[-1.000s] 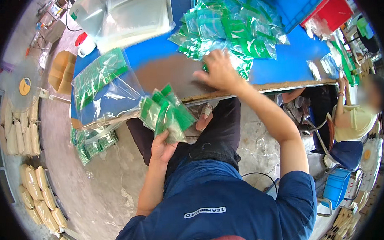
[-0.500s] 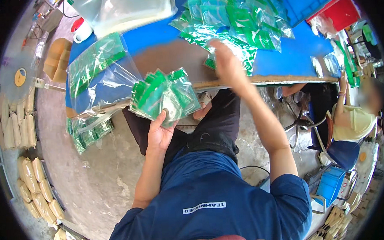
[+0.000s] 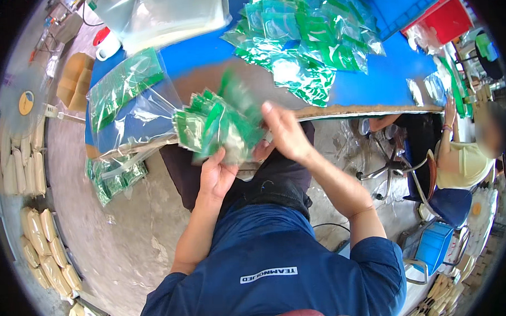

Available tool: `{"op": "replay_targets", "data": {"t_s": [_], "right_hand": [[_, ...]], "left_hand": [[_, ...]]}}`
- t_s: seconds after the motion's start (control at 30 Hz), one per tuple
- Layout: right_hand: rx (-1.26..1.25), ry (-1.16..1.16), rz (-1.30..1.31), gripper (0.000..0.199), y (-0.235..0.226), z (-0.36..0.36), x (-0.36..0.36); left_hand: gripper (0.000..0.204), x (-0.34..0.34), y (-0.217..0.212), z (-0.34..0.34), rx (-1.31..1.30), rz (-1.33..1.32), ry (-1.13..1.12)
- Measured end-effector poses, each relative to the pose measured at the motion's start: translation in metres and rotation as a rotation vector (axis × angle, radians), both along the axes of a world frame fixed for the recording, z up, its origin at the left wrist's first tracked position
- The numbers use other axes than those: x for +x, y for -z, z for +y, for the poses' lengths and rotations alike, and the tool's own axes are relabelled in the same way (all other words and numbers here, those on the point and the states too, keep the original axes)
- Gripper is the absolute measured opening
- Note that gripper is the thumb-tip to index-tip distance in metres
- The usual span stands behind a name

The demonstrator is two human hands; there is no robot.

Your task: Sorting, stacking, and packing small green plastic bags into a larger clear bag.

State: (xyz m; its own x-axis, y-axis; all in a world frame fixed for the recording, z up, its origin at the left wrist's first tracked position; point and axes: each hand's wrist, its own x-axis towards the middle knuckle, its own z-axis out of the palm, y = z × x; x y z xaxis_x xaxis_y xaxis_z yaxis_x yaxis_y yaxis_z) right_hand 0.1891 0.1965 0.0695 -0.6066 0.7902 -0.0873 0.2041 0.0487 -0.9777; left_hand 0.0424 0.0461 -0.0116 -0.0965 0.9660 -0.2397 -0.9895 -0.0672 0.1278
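My left hand (image 3: 218,178) grips a fanned bunch of small green and clear packets (image 3: 210,126) from below, just past the table's near edge. At the right side of the fan, my right hand (image 3: 285,132) has its fingers pinched at a green packet (image 3: 237,91), which is smeared by motion and leans against the bunch. A big pile of the same green packets (image 3: 321,44) covers the far middle of the blue tabletop (image 3: 384,75). On the left of the table lies a clear plastic bag (image 3: 131,90) with rows of green packets inside.
A stack of clear plastic sheets (image 3: 170,21) and a white and red cup (image 3: 108,45) stand at the back left. Blue (image 3: 409,7) and red (image 3: 446,17) crates sit at the back right. Another person (image 3: 464,156) sits to the right. A packet-filled bag (image 3: 117,179) hangs at the left edge.
My right hand has come back from the pile toward me and left, bringing a green packet to the fan. My left hand still holds the bunch, barely shifted.
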Motion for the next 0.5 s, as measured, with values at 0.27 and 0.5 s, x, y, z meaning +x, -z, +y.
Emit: {"op": "replay_targets", "data": {"t_s": [0.27, 0.5], "right_hand": [[1.118, 0.076, -0.588, 0.075, 0.032, 0.044, 0.000], [0.797, 0.008, -0.294, 0.022, 0.027, 0.034, 0.019]], "left_hand": [[0.052, -0.010, 0.000, -0.022, -0.104, 0.272, -0.128], [0.052, -0.019, -0.026, -0.031, -0.251, 0.390, -0.098]]}}
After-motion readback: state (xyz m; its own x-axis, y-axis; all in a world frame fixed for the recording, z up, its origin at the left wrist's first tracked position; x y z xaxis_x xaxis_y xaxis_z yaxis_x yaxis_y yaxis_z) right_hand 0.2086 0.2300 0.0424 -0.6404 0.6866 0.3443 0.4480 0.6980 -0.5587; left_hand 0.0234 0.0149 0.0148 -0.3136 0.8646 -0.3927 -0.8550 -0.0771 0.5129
